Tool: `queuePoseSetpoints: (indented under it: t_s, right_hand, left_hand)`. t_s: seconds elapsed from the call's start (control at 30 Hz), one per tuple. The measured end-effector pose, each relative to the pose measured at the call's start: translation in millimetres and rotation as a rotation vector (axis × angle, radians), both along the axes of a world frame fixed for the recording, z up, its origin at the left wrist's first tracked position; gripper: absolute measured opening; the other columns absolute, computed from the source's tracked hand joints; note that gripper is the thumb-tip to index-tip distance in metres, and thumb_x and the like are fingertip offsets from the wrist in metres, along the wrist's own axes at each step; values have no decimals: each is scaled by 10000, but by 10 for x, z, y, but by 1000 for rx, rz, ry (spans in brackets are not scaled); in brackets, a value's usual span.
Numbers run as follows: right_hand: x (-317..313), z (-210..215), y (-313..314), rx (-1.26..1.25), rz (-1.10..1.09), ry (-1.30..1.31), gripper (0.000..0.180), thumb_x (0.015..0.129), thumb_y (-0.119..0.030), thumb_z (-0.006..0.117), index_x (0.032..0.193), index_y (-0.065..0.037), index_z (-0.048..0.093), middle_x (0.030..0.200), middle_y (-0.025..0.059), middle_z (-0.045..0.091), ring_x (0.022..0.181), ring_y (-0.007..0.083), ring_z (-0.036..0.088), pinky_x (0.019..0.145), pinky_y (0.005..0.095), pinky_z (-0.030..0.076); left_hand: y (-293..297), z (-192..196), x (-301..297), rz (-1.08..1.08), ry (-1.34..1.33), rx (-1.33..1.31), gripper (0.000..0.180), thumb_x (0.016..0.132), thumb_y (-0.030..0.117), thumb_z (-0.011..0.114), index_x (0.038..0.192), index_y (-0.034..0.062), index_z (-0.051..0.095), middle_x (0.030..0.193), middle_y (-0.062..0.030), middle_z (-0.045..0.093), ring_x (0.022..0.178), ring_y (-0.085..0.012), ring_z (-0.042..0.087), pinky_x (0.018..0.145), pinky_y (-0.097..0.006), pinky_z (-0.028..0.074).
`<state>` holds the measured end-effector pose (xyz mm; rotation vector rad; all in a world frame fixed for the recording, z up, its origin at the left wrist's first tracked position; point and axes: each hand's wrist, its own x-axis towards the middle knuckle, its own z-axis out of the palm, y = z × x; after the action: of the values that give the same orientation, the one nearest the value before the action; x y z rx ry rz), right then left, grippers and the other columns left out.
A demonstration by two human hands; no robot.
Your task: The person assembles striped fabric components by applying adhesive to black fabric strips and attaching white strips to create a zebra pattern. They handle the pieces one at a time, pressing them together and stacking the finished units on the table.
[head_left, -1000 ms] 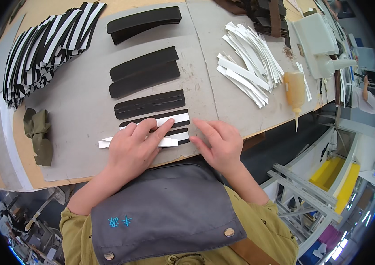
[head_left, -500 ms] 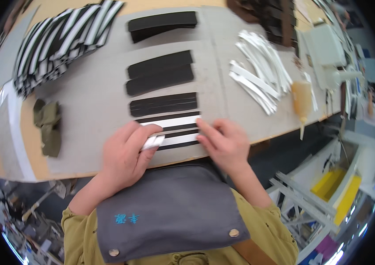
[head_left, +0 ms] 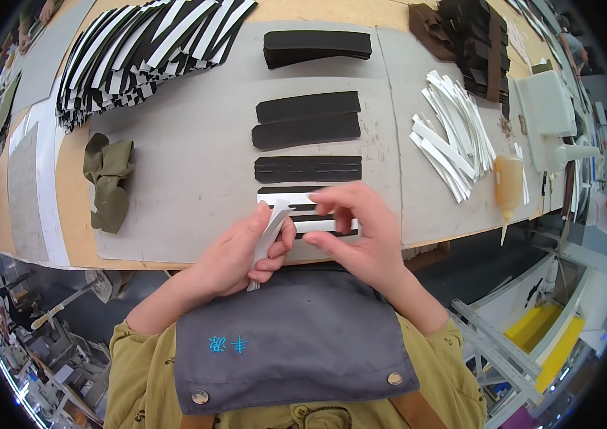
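My left hand (head_left: 228, 254) is closed around a small bundle of white strips (head_left: 270, 230), which stands tilted up out of the fist. To its right, my right hand (head_left: 371, 236) is open and holds nothing, its thumb and fingers spread just beside the bundle's top. Beneath both hands lie two black strips, each with a white strip along its middle; the upper white strip (head_left: 285, 199) and the lower white strip (head_left: 314, 226) are partly covered by my hands. Just beyond is a black strip (head_left: 308, 169) with lines along it, then more black pieces (head_left: 308, 118).
A black stack (head_left: 317, 46) lies farther back. Many black-and-white strips (head_left: 139, 53) fan out at far left, above an olive cloth (head_left: 109, 182). Loose white strips (head_left: 453, 136) lie right, near an amber squeeze bottle (head_left: 508, 182) and a white container (head_left: 548, 104).
The white bundle in my left hand has been raised and now points upward. My right hand has left the black strips' right end and spread its fingers. The view has shifted.
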<state>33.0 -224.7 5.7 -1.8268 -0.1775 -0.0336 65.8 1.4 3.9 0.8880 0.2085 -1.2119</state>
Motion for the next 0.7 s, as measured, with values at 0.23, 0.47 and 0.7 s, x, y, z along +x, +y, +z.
queuePoseSetpoints:
  t_s: [0.23,0.47,0.7]
  right_hand:
    - [28,-51,130,309,166,219,186,948,-85,737,1125,-72,681,1080,22,645,759,96,546,665,261,459]
    - [-26,71,-9,1024,179,446,80,993,4,560,1009,-68,528,870,104,655,780,184,670,774,368,549]
    - [-55,118,-4,-92,169,94,149,957,-138,758,974,-49,639,847,55,685,749,163,691,662,300,544]
  left_hand:
    - [-7,-42,-64,38,-43,15,523,1126,563,336,1061,81,526,865,18,461,683,-66,424,561,-226,366]
    - [-7,-146,-88,218,-515,218,213,1127,253,488,1069,53,536,868,-7,539,696,-62,519,580,-260,443]
    - [41,162,18,-56,-1183,433,39,986,63,700,1005,31,692,835,-28,687,718,-119,636,635,-271,500]
